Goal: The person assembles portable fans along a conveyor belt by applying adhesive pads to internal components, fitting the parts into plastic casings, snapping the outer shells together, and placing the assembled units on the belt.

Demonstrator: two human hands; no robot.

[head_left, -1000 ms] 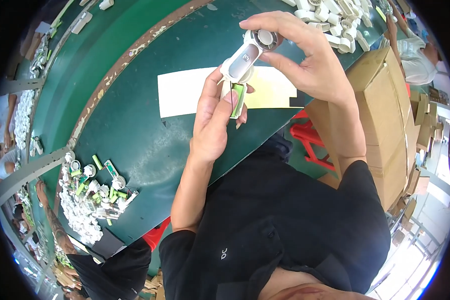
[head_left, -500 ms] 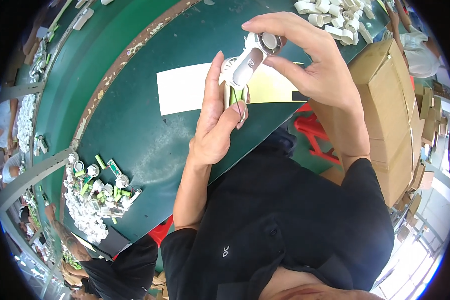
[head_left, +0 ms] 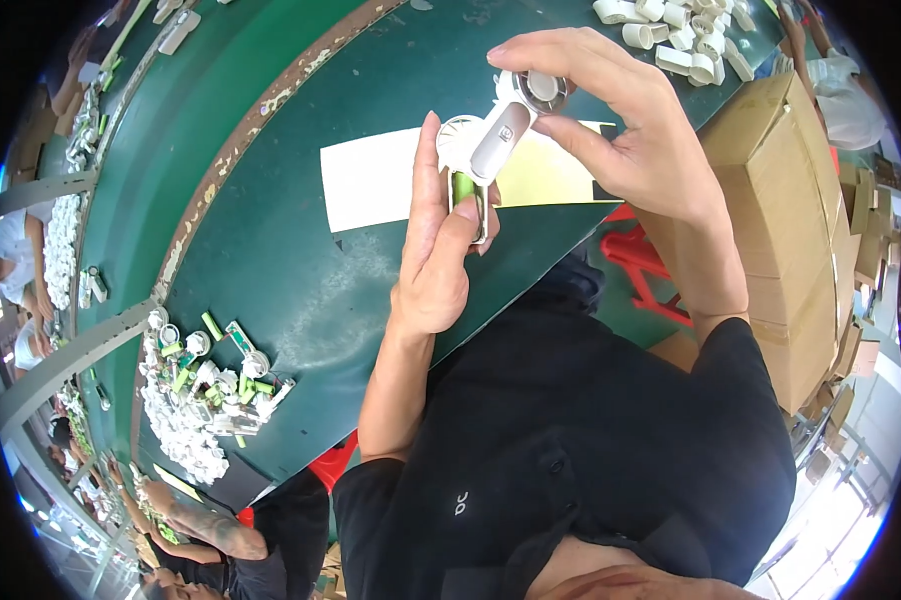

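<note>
My left hand (head_left: 434, 275) holds one white half of a small handheld fan (head_left: 461, 135), its round grille end pointing away from me. A green cylindrical battery (head_left: 462, 188) lies in its handle, and my left thumb rests against it. In my right hand (head_left: 646, 130), thumb and fingers grip the round head of the other fan half (head_left: 496, 142), white with a grey handle panel. That handle slants down over the left-hand half, meeting or overlapping it near the middle. Whether the two halves touch there I cannot tell.
White and yellow sheets (head_left: 371, 180) lie on the green table (head_left: 301, 260) beneath my hands. Loose fan parts with batteries (head_left: 221, 385) are heaped at left, white housings (head_left: 676, 40) at far right. A cardboard box (head_left: 781, 230) and red stool (head_left: 641, 255) stand right. Co-workers sit left.
The half in my left hand is turned slightly, showing more of its grille and battery. My right hand keeps its grip. At lower left, a co-worker's tattooed arm has moved.
</note>
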